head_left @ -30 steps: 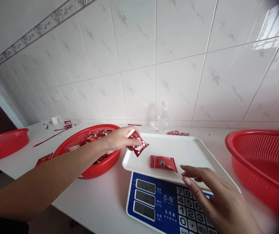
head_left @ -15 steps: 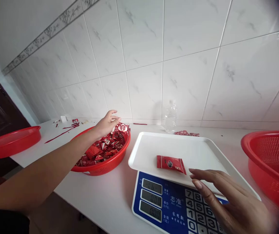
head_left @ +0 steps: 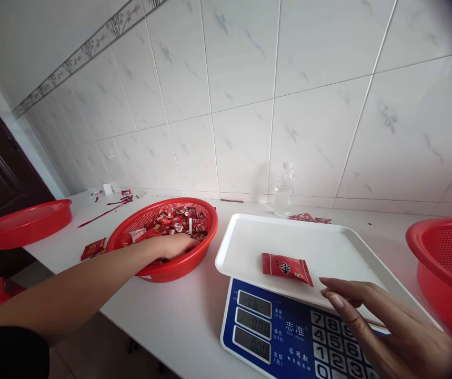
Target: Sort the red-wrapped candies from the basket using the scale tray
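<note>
My left hand (head_left: pixel 179 246) reaches down into a red plastic basket (head_left: pixel 166 276) of small red candy packets (head_left: pixel 176 221); its fingers are hidden among them. My right hand (head_left: pixel 383 321) hovers over the near edge of the white tray (head_left: pixel 300 237) of a blue digital scale (head_left: pixel 289 347). Its thumb and fingers are slightly apart with nothing between them. A single red packet (head_left: pixel 288 267) with dark lettering lies on the tray, just left of my right fingertips. The scale's keypad is partly covered by that hand.
A clear plastic bottle (head_left: pixel 284 190) stands by the tiled wall. Another red basket (head_left: pixel 447 247) sits at the right, and a shallower one (head_left: pixel 28 226) at the far left. Red packets (head_left: pixel 93 248) lie left of the filled basket, and a red ribbon strip (head_left: pixel 103 213) farther back.
My left hand has dropped from above the basket's far rim down into the packets. My right hand stays near the tray edge. The view has shifted slightly.
</note>
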Available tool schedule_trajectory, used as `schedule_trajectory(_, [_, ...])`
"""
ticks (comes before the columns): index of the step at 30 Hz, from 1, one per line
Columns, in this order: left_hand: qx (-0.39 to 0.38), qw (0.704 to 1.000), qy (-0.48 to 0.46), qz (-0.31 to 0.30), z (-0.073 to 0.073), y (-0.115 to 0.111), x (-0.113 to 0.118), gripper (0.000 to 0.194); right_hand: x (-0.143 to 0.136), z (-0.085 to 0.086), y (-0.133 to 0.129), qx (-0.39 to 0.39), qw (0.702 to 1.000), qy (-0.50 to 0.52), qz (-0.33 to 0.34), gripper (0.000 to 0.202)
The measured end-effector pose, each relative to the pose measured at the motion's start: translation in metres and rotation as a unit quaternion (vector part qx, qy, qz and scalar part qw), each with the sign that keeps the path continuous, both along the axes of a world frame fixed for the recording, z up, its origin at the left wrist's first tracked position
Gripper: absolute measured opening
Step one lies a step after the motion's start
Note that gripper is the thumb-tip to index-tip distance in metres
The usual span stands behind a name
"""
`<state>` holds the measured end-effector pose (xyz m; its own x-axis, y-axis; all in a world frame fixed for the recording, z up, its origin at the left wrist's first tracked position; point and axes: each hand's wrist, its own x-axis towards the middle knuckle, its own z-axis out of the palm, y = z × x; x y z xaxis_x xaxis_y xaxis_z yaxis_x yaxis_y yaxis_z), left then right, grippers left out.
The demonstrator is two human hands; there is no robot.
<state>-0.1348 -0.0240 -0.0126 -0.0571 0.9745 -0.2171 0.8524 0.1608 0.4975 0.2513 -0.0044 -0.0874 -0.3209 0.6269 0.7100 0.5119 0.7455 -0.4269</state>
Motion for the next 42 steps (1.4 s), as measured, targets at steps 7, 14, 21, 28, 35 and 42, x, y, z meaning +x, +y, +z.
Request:
schedule_trajectory(7, [-0.017, 0.997, -0.057, 0.04, 0.041, 0.004, -0.022, 0.058, 0.0, 0.002, -0.001, 0.004, 1.0, 0.007, 0.001, 0.027])
schedule_trajectory(14, [0.035, 0.978, -0.176, 0.109, 0.052, -0.002, -0.035, 0.062, -0.001, 0.001, -0.002, -0.012, 1.0, 0.003, 0.0, 0.028])
schedule_trajectory(21, [0.056, 0.965, -0.225, 0.12, 0.056, -0.002, -0.023, 0.057, -0.001, 0.002, -0.004, -0.011, 1.0, 0.006, 0.009, 0.026])
schedule_trajectory(28, [0.099, 0.956, -0.264, 0.079, 0.064, 0.012, 0.004, 0.04, -0.005, 0.01, -0.006, -0.018, 0.999, 0.023, 0.012, 0.028])
schedule_trajectory(35, [0.065, 0.938, -0.341, -0.006, 0.069, 0.022, 0.068, 0.016, -0.008, 0.028, -0.01, 0.012, 0.999, 0.031, 0.034, 0.028])
schedule_trajectory(42, [0.08, 0.937, -0.339, -0.037, 0.057, 0.023, 0.119, 0.022, -0.008, 0.033, -0.012, 0.053, 0.998, 0.022, 0.036, 0.021])
